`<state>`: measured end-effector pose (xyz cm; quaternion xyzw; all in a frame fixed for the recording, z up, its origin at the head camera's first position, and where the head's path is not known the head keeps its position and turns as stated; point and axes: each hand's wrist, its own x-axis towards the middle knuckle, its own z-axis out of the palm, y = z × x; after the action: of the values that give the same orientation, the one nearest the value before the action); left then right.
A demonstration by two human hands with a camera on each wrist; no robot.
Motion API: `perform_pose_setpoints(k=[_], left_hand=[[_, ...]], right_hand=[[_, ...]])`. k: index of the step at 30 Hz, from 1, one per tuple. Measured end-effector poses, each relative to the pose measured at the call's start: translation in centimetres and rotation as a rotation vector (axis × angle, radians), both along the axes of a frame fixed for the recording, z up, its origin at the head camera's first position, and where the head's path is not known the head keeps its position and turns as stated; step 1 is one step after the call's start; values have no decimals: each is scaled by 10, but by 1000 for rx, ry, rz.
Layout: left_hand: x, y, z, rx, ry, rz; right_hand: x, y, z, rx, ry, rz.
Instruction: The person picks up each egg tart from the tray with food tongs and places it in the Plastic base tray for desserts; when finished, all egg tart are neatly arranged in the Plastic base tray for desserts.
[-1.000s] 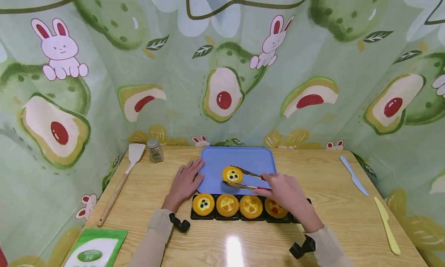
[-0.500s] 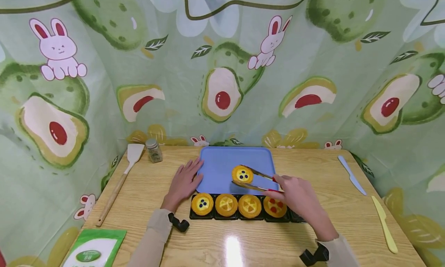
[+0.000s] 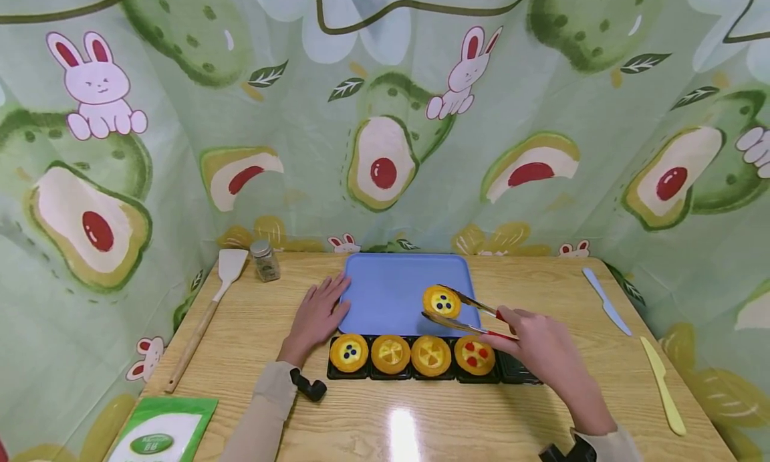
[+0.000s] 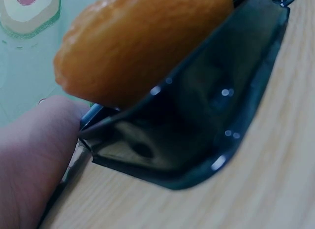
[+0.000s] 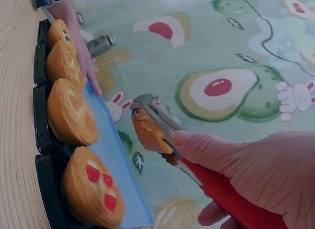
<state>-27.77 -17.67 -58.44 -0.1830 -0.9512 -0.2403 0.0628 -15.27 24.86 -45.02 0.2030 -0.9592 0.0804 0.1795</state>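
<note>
My right hand (image 3: 544, 348) grips a pair of tongs (image 3: 475, 307) with red handles, plain in the right wrist view (image 5: 221, 189). Between the tong ends is an egg tart (image 3: 442, 302) topped with blueberries, held over the right part of the blue tray (image 3: 391, 275). My left hand (image 3: 319, 311) lies with straight fingers at the tray's left edge. In front of the tray, black plastic boxes stand in a row. They hold a blueberry tart (image 3: 349, 353), two tarts with yellow pieces (image 3: 391, 354) and a tart with red pieces (image 3: 475, 355). The rightmost black box (image 3: 519, 368) holds no tart.
A spatula (image 3: 207, 328) and a seasoning jar (image 3: 265, 261) are at the left, with a green and white packet (image 3: 162, 428) nearer the front. On the right lie a blue plastic knife (image 3: 606, 301) and a yellow one (image 3: 664, 386). A printed curtain (image 3: 289, 114) surrounds the table.
My right hand has moved to the right, carrying the blueberry tart in the tongs from mid-tray to the tray's right side. More of the rightmost box now shows. My left hand has stayed put.
</note>
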Motion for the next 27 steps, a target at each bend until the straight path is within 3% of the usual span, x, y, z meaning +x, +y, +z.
perform_pose_setpoints(k=[16, 27], left_hand=[[-2, -1, -2, -28, -5, 1], [-2, -1, -3, -20, -8, -3]], right_hand=[[26, 42, 10, -49, -8, -118], [53, 68, 5, -40, -17, -174]])
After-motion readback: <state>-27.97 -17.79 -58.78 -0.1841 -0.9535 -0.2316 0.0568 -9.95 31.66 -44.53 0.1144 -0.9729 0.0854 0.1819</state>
